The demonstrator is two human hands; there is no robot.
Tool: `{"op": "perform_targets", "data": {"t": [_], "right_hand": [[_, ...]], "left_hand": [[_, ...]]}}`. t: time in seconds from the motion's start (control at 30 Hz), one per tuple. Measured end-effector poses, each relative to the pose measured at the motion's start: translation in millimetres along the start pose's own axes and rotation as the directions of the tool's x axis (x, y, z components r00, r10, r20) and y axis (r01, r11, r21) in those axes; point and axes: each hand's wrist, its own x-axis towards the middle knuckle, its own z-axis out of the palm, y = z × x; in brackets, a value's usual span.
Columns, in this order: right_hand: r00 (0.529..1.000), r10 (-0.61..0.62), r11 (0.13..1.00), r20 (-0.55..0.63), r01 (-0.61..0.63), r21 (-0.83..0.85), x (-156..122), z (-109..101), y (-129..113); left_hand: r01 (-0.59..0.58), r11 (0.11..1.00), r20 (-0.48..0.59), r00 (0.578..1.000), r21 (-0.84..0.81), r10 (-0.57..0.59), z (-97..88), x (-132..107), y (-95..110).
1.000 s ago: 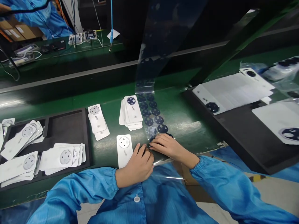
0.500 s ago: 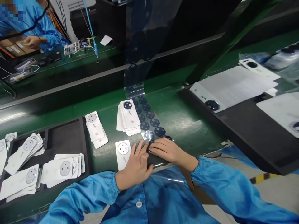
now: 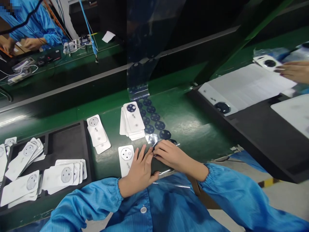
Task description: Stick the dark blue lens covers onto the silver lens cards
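Observation:
A clear film strip (image 3: 142,82) carrying dark round multi-hole lens pieces hangs down from above and lies across the green bench, ending under my hands. My right hand (image 3: 169,155) pinches the film near a lens piece (image 3: 165,134). My left hand (image 3: 140,172) lies beside it with its fingers spread, fingertips at the film's edge, next to a white card (image 3: 126,162) with a round clear window. Two stacks of white cards (image 3: 132,120) (image 3: 97,133) stand just beyond, the nearer-right one topped by a dark lens.
A black foam tray (image 3: 65,137) holding several white cards lies to my left. To the right, papers (image 3: 248,80) lie on a black mat, where a co-worker's hand (image 3: 294,71) holds a card. A person in a blue sleeve works across the bench at far upper left.
The view has drifted slightly left. A co-worker's hand has come in at upper right beside a card. My left hand's fingers have straightened and spread.

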Motion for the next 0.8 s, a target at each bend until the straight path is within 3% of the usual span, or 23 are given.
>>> {"op": "perform_targets", "data": {"t": [0.17, 0.23, 0.5, 0.8], "right_hand": [[0.95, 0.285, 0.947, 0.13, -0.3, 0.112, 11.9, -7.8, -6.5], [0.933, 0.334, 0.929, 0.135, -0.35, 0.123, 16.0, -7.8, -4.4], [0.929, 0.338, 0.91, 0.15, -0.363, 0.201, 25.1, -4.1, 4.0], [0.939, 0.33, 0.928, 0.1, -0.342, 0.15, 22.0, -2.6, 1.2]], "left_hand": [[-0.001, 1.0, 0.02, 1.0, 0.002, 0.001, -1.1, 1.1, -0.1], [-0.001, 1.0, 0.025, 1.0, 0.004, 0.001, -1.9, 1.5, -0.2], [-0.002, 1.0, 0.014, 1.0, -0.002, 0.002, -3.2, 1.1, -0.2], [-0.007, 0.999, -0.014, 1.0, -0.034, 0.006, -0.9, 0.0, -2.2]]}}
